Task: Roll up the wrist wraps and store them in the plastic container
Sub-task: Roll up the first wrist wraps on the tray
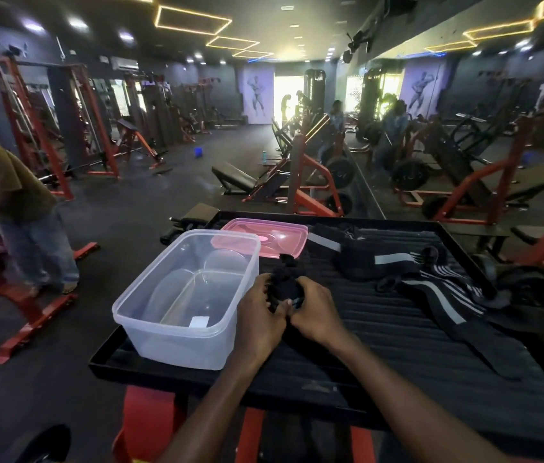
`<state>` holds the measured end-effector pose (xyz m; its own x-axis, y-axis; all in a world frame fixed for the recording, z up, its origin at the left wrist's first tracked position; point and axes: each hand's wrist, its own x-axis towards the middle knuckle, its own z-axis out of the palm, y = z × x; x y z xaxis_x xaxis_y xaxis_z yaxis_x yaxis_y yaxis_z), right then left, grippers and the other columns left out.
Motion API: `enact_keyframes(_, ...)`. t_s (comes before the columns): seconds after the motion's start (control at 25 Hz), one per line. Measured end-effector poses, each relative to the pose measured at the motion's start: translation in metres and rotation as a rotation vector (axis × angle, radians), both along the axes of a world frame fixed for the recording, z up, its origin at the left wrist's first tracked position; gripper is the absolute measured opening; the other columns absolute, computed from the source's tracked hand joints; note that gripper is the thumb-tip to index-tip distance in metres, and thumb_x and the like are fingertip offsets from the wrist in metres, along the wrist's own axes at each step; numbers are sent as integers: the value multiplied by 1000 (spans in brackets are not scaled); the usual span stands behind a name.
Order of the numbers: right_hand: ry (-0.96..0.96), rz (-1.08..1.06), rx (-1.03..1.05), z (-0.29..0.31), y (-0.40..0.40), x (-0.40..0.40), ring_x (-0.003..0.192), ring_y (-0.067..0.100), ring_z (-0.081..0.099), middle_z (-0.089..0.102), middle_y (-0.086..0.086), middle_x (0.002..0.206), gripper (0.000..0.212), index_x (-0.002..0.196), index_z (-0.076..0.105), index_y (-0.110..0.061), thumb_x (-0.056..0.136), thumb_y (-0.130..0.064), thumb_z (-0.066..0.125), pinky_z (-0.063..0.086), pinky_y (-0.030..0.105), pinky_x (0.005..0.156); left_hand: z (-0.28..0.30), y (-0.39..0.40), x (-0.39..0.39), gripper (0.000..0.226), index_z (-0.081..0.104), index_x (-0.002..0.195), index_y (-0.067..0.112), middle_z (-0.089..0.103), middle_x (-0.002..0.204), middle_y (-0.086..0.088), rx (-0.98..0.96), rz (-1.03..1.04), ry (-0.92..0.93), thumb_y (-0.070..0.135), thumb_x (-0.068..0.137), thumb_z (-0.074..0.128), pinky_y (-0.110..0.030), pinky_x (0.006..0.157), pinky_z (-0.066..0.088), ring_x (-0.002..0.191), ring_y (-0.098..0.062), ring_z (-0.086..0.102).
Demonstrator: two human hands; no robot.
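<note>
Our left hand (259, 315) and right hand (314, 312) curl their fingers around 1 dark wrist wrap (285, 284), bunched between both thumbs above the ribbed black platform (397, 329). Just left of our fingers stands the clear plastic container (187, 295); beyond them lies its pink lid (277, 233), and more wraps (431, 289) sprawl to the right

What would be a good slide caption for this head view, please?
Both hands, left and right, roll a black wrist wrap beside the empty plastic container, its pink lid off.
</note>
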<state>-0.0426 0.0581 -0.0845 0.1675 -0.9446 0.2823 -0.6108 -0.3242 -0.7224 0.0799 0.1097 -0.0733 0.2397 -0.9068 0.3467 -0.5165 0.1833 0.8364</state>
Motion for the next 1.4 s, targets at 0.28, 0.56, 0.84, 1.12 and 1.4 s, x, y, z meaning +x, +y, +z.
enact_keyframes(0.28, 117, -73, 46, -18, -2, 5, 111, 27, 55, 60, 9, 116, 46, 123, 53, -17, 81, -27, 70, 47, 34, 91, -11, -3, 2, 34, 58, 116, 19, 73, 102, -2, 116, -8, -17, 9, 85, 68, -41, 86, 57, 94, -20, 70)
enact_keyframes(0.56, 98, -17, 120, 0, 4, -8, 101, 15, 52, 55, 2, 108, 38, 104, 53, -23, 73, -37, 70, 40, 27, 80, -9, 4, 1, 22, 56, 112, 13, 70, 104, -7, 154, 9, -127, 19, 91, 58, -43, 87, 53, 99, -27, 65)
enact_keyframes(0.84, -90, -212, -47, 40, -36, -24, 90, 21, 61, 64, 3, 95, 5, 87, 62, -14, 82, -12, 61, 50, 36, 83, 25, 8, -14, 22, 60, 113, 9, 66, 106, -10, -136, 79, -330, 17, 93, 53, -39, 84, 48, 97, -27, 60)
enact_keyframes(1.12, 110, 220, 309, 41, -84, -26, 111, 18, 62, 64, 0, 124, 60, 130, 55, -21, 74, -12, 75, 52, 40, 100, 71, -32, -15, 35, 58, 126, 6, 58, 122, -17, 9, 146, -535, 21, 95, 50, -41, 97, 40, 114, -33, 52)
enact_keyframes(1.4, -145, 174, 231, 51, -91, -33, 92, 19, 68, 71, 2, 95, 28, 90, 65, -23, 72, -17, 86, 55, 32, 81, 93, -44, 15, 27, 71, 94, 9, 72, 98, -10, 50, 215, -686, 24, 94, 48, -39, 78, 51, 93, -30, 65)
